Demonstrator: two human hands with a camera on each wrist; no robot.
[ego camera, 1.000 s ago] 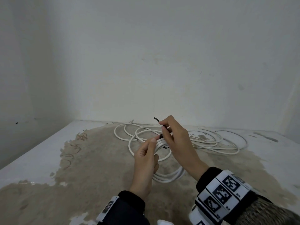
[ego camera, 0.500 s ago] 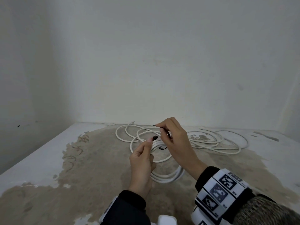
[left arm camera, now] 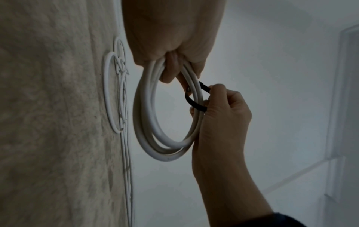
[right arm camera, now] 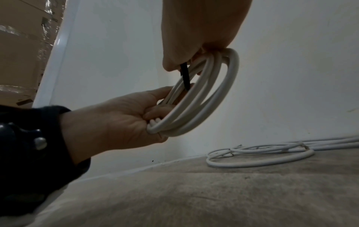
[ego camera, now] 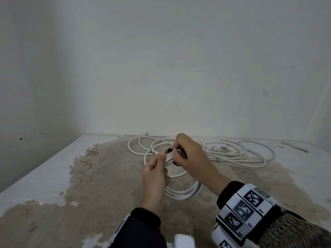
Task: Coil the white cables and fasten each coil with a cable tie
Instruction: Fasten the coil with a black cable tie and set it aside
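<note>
Both hands grip a white cable coil (ego camera: pixel 180 194) above the stained table (ego camera: pixel 111 178) by white walls (ego camera: pixel 179 68).

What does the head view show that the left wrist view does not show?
Only the head view shows the marked band on the right wrist and the loose cables spread far right. Only the left wrist view shows the black cable tie looping round the strands. Both show the left hand and right hand holding the white coil.

White cable coil (ego camera: pixel 180 193), black cable tie (left arm camera: pixel 194 103), brown-stained white table (ego camera: pixel 44 178).
</note>
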